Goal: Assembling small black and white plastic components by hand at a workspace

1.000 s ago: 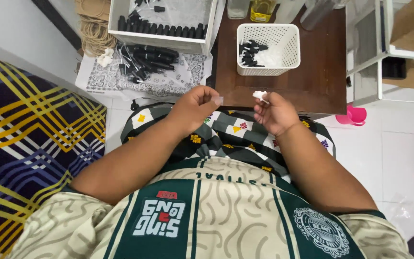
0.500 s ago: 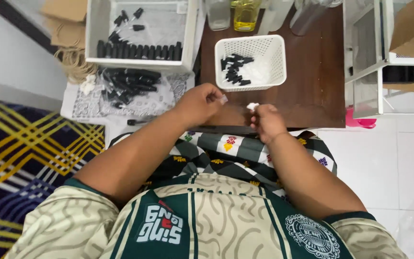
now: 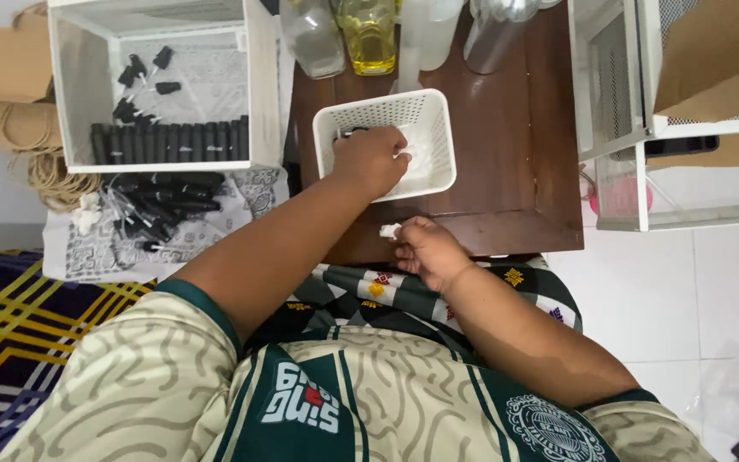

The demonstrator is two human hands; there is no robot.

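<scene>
A: Where was the left hand [image 3: 371, 161]?

B: It was inside the white basket [image 3: 434, 128], a rectangular plastic one with perforated lattice walls, standing on the dark, smooth wooden table [image 3: 523, 162]. The fingers were curled downward into the basket. What they closed on was hidden, so I could not tell whether they pinched anything. A few small black pieces [image 3: 351, 133] showed at 10 o'clock from the knuckles.

A: And the right hand [image 3: 428, 251]?

B: At 5 o'clock from the basket, at the table's near edge. Its thumb and forefinger were pressed together on 1 small white piece [image 3: 388, 230], stubby and matte, sticking out toward 9 o'clock.

A: What lay around them?

B: At 9 o'clock from the basket stood a square white bin [image 3: 254, 85] with thin flat walls; inside it, a tidy row of black cylindrical caps [image 3: 168, 140] and some loose black droppers [image 3: 143, 81]. Below it, a heap of glossy black droppers [image 3: 160, 205] sat on patterned paper. At 12 o'clock were clear bottles, 1 with yellow liquid [image 3: 371, 34]. At 3 o'clock was a white wire-mesh rack [image 3: 626, 77].
</scene>
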